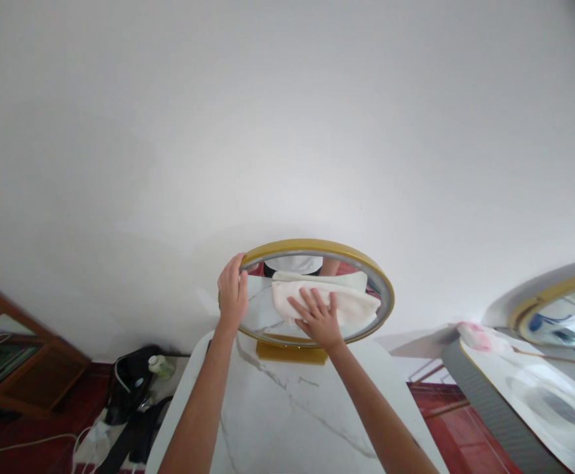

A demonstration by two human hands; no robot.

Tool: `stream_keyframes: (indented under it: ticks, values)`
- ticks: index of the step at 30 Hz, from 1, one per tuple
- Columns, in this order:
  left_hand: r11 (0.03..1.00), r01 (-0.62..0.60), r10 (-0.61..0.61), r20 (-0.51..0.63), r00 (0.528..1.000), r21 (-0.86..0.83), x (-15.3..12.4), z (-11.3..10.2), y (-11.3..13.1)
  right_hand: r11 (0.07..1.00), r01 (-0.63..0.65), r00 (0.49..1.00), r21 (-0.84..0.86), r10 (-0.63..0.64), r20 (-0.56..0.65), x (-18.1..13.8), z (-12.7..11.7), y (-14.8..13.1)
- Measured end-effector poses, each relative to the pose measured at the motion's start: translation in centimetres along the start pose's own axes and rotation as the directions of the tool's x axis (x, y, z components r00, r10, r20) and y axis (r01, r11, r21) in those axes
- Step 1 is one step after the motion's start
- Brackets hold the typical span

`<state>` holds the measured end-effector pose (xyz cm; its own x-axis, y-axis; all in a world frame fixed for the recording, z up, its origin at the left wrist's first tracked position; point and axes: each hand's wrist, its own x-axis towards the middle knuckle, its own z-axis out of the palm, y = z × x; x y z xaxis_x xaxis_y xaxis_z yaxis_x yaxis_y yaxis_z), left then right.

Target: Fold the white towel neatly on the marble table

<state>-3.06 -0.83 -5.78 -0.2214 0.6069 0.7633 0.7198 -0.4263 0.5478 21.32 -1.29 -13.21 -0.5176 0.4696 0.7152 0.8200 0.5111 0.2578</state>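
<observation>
A round mirror [262, 321] with a gold frame stands on a gold base [291, 353] at the far end of a white marbled table [302, 415]. My left hand [233, 293] grips the mirror's left rim, fingers behind it and thumb at the front. With fingers spread, my right hand [320, 317] presses a pale pink cloth [287, 295] flat against the glass. The cloth covers much of the mirror's middle and right, and its reflection shows just above it. Part of a person's body is also reflected in the glass.
A white wall [287, 131] rises right behind the mirror. At right, a second table [529, 388] holds another gold-rimmed mirror [519, 316] and a pink-and-white fluffy thing [482, 337]. To the left are a black bag [128, 385], a bottle [161, 367] and a wooden cabinet [35, 368] on the red floor.
</observation>
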Motion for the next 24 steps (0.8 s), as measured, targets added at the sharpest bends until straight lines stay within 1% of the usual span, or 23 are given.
stream_keyframes:
  ticks: [2, 4, 7, 9, 11, 14, 16, 18, 20, 24]
  values:
    - [0.997, 0.064, -0.066, -0.049, 0.997, -0.043, -1.5, -0.1, -1.8, 0.998, 0.061, 0.996, 0.009, -0.061, 0.061, -1.7, 1.0, -0.7]
    - [0.985, 0.161, -0.165, -0.068, 0.984, -0.064, -3.3, -0.1, -3.6, 0.993, 0.115, 0.988, 0.022, -0.116, 0.099, -3.0, 1.7, -1.2]
    - [0.952, 0.298, -0.301, -0.038, 0.953, -0.065, -6.3, 0.2, -5.8, 0.992, 0.125, 0.986, 0.034, -0.128, 0.105, -3.4, 1.9, -1.6]
    - [0.933, 0.354, -0.356, -0.013, 0.935, -0.061, -8.0, 0.6, -6.7, 0.995, 0.092, 0.991, 0.033, -0.095, 0.098, -2.6, 1.5, -1.8]
    - [0.929, 0.366, -0.367, -0.010, 0.930, -0.057, -9.3, 1.1, -7.2, 0.999, 0.045, 0.995, 0.030, -0.047, 0.083, -1.0, 0.6, -2.2]
    - [0.930, 0.364, -0.366, -0.042, 0.929, -0.051, -10.2, 1.7, -7.2, 0.999, -0.010, 0.998, 0.053, 0.006, 0.066, 1.7, -0.5, -3.2]
    - [0.922, 0.379, -0.383, -0.053, 0.922, -0.074, -10.3, 1.9, -7.1, 0.996, -0.006, 0.997, 0.088, -0.001, 0.078, 3.2, -0.7, -4.2]
    - [0.907, 0.404, -0.411, -0.039, 0.911, -0.121, -10.2, 1.8, -7.1, 0.993, 0.028, 0.995, 0.113, -0.038, 0.091, 3.9, 0.0, -5.3]
    - [0.885, 0.431, -0.440, -0.014, 0.898, -0.177, -10.1, 1.4, -7.1, 0.990, 0.081, 0.992, 0.117, -0.092, 0.087, 3.6, 1.4, -6.4]
    - [0.840, 0.451, -0.472, 0.004, 0.882, -0.300, -10.1, 0.5, -7.6, 0.964, 0.231, 0.968, 0.134, -0.241, 0.066, 0.7, 5.2, -8.0]
